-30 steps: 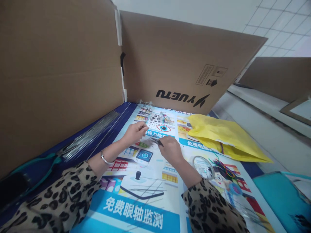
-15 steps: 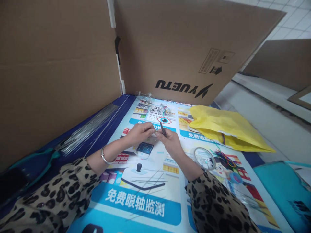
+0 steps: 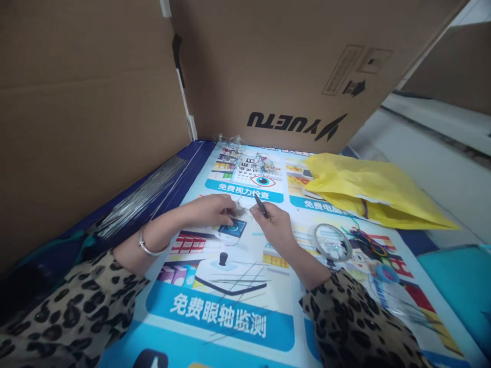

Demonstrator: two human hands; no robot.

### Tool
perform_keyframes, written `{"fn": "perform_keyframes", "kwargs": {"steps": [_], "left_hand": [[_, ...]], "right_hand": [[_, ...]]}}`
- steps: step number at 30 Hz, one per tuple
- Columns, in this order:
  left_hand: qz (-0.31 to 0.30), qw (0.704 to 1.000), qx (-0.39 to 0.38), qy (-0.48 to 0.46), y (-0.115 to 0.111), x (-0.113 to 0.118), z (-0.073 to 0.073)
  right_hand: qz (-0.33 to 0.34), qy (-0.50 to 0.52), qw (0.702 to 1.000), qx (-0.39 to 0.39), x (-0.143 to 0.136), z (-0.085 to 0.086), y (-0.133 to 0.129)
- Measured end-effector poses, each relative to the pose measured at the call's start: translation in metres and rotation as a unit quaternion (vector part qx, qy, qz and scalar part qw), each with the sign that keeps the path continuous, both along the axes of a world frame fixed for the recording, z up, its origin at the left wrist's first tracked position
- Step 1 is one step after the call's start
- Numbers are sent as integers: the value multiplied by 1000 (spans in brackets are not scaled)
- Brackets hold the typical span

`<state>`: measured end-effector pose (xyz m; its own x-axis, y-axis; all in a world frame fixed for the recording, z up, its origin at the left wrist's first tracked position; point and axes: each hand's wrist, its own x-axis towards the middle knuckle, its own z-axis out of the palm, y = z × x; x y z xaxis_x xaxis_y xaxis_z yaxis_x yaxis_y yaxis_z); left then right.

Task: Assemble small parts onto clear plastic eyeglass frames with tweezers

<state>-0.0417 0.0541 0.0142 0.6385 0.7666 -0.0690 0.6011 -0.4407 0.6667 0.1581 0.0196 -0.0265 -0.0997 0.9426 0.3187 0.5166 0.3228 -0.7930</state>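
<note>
My right hand [image 3: 274, 224] is closed around a slim dark pointed tool [image 3: 261, 204], its tip sticking up past the fingers; its exact kind does not show. Facing it across a small gap, my left hand [image 3: 215, 209] is bent with the thumb and fingers curled. A faint, thin whitish piece [image 3: 242, 205] shows by the left fingertips, too small to name. Both hands are over the printed poster sheet [image 3: 245, 255]. Behind them lies a tangle of fine wire with small clear bits [image 3: 263, 166]. Several thin straight wires [image 3: 241, 278] lie nearer to me.
Cardboard walls [image 3: 245, 61] stand behind and at the left. A bundle of silvery wires [image 3: 141, 197] lies left. On the right are a round ring-shaped dish [image 3: 333, 243] with clear bits, coloured cords [image 3: 370, 243], a yellow bag [image 3: 376, 189] and a teal pouch [image 3: 456, 276].
My hands have moved apart from a touching pinch, the left one drawing slightly to the left. The dark tool is still in my right hand. The view has shifted a little.
</note>
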Motion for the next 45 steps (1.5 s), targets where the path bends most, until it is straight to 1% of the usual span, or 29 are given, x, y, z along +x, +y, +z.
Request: {"fn": "perform_keyframes", "kwargs": {"steps": [4,9,11,15,20,24,27,30,32,34,36,38,41,45], "left_hand": [[-31,999,31,11,-5,6,-9],[-43,996,70,25,-8,8,-17],[-38,995,82,39,-9,9,-18],[-7,993,95,66,-14,9,-18],[2,993,86,83,-16,9,-17],[6,994,53,94,-15,9,-13],[4,996,31,88,-15,10,-9],[13,998,6,59,-16,10,-7],[22,999,-21,22,-16,10,-8],[23,997,-67,-19,-16,11,-10],[24,991,-122,-54,-16,12,-11],[41,982,-167,-83,-18,15,-10],[82,968,-207,-118,-21,19,-8],[122,947,-255,-153,-25,23,-5]], "right_hand": [[23,-55,997,47,1,-2,-3],[61,-112,986,105,2,-5,-6],[64,-130,982,121,3,-6,-7],[58,-161,977,131,5,-8,-8],[81,-196,968,137,6,-9,-8],[102,-195,966,135,5,-9,-8],[117,-172,968,137,5,-8,-7],[106,-114,979,135,5,-5,-8],[91,-73,987,114,5,-3,-8],[71,-39,993,84,6,-2,-8],[47,-9,997,53,6,-1,-8],[30,16,999,29,6,-1,-8],[21,29,999,12,6,-1,-8],[16,32,999,5,6,-1,-8]]}}
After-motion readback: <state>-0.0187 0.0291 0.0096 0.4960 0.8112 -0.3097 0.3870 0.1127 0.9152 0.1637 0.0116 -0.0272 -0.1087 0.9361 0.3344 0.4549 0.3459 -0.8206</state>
